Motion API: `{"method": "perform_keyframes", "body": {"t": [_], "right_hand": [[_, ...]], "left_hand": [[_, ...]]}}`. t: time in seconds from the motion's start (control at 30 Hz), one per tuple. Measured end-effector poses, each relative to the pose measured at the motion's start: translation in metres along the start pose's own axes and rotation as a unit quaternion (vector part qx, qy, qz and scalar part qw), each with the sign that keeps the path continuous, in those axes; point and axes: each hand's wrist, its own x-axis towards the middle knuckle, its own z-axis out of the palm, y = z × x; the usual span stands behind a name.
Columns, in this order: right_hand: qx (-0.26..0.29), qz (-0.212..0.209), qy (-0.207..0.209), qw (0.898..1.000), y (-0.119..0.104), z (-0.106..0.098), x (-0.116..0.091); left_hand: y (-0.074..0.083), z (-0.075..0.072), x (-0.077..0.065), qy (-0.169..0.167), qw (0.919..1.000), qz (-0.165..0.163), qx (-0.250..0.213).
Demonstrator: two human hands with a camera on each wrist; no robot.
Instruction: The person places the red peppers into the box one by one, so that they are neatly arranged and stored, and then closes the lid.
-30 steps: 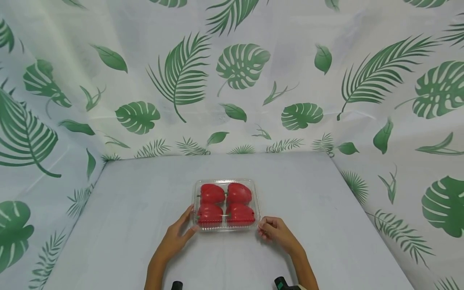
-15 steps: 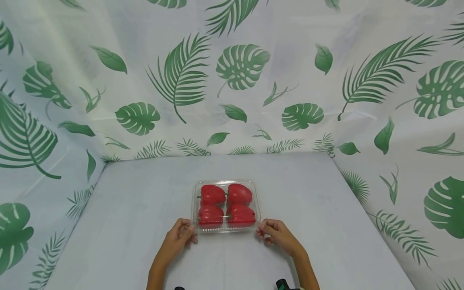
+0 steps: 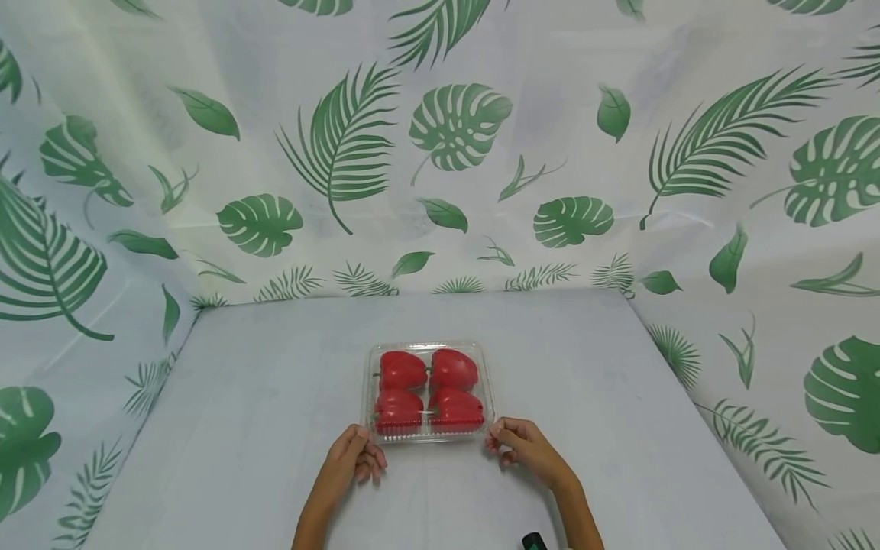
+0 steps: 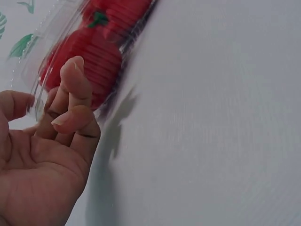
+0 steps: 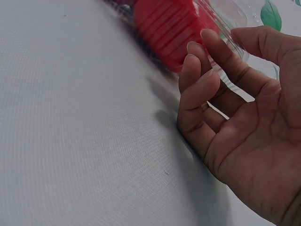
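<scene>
A clear plastic clamshell container (image 3: pixel 428 441) sits on the table with several red bell peppers (image 3: pixel 451 368) inside. My left hand (image 3: pixel 344 462) is at its near left corner, with thumb and index finger pinching the rim. The other left fingers (image 4: pixel 75 77) curl loosely in front of the ribbed wall. At the near right corner, my right hand (image 3: pixel 532 451) pinches the rim between thumb and index finger. Its remaining fingers (image 5: pixel 200 92) are bent beside the box. The lid looks closed over the peppers, and a green stem (image 4: pixel 98 20) shows through the plastic.
The white table (image 3: pixel 275 367) reaches back to a white curtain with green leaf prints (image 3: pixel 454 145), which also hangs at both sides. A black wrist device (image 3: pixel 533 541) shows at the bottom edge by the right forearm.
My left hand has slid from the container's left side toward its near left corner, its fingers going from spread to a pinch. The right hand and the container have hardly moved.
</scene>
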Motion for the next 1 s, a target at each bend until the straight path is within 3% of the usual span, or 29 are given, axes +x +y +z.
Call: {"method": "perform_keyframes", "body": {"t": [0.17,0.27,0.57,0.77,0.9,1.0], "right_hand": [[-0.004,0.005,0.006,1.0,0.0,0.0,-0.001],[-0.004,0.013,0.01,1.0,0.001,0.0,-0.001],[-0.02,0.004,0.009,1.0,0.0,0.001,0.0],[-0.02,0.0,0.008,1.0,0.0,0.0,0.0],[-0.021,-0.005,0.008,1.0,0.0,-0.004,-0.001],[-0.047,-0.006,0.061,0.997,-0.002,-0.007,-0.003]], "left_hand": [[0.003,0.006,-0.003,0.051,0.998,-0.036,-0.004],[0.004,0.008,-0.002,0.068,0.9969,-0.04,0.003],[0.006,0.007,0.0,0.068,0.9969,-0.037,0.007],[0.007,0.0,-0.001,0.057,0.997,-0.052,0.011],[0.009,-0.006,0.0,0.082,0.9926,-0.049,0.075],[0.013,-0.011,0.001,0.128,0.9761,-0.024,0.174]]}}
